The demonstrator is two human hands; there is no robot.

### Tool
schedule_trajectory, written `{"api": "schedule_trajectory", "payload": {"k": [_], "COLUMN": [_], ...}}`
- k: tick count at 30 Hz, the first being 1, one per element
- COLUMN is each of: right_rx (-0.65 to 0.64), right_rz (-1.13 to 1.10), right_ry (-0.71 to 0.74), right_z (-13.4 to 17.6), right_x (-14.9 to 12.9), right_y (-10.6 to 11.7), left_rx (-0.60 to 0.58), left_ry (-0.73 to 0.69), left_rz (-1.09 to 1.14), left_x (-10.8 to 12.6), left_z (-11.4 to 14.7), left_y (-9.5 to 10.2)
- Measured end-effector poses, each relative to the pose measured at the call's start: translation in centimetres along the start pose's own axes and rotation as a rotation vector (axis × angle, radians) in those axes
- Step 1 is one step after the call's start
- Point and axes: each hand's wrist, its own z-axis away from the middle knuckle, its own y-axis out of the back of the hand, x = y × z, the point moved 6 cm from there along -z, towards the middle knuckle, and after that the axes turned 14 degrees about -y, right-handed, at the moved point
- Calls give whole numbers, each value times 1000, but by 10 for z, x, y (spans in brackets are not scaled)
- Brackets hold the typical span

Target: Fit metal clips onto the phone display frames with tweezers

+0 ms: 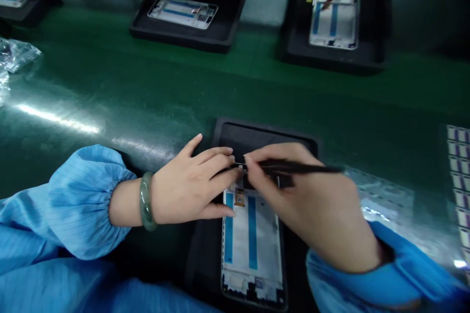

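Observation:
A phone frame (240,239) with two blue strips lies in a black tray (257,133) in front of me. My left hand (191,183) reaches across its upper left edge, fingers stretched out and fingertips resting at the top of the frame. Dark tweezers (301,167) are pinched in my right hand (312,200), which is over the frame's upper right part. Their tips point at the top edge, close to my left fingertips, and are hidden by my fingers. A small orange flex connector (239,199) shows on the frame below my left fingers.
Farther back on the green bench (110,68) stand several black trays (225,41) holding similar phone frames (334,19). Clear plastic bags (18,56) lie at the left. At the right are a clear plastic sheet (385,190) and a sheet of small pale parts (458,181).

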Motion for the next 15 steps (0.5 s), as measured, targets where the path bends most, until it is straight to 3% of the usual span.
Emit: {"api": "schedule_trajectory", "payload": {"k": [3,5,15], "right_rx": [101,109,68], "right_rz": [-279,-350,0], "right_ry": [-234,-284,-17], "right_z": [-1,-1,-5], "right_x": [25,30,3], "right_y": [7,7,3], "left_rx": [-8,-7,-17], "left_ry": [3,5,-1], "left_rz": [-3,-7,-1], "left_x": [0,0,0], "left_z": [-1,-1,-1], "left_y": [-1,-1,0]}}
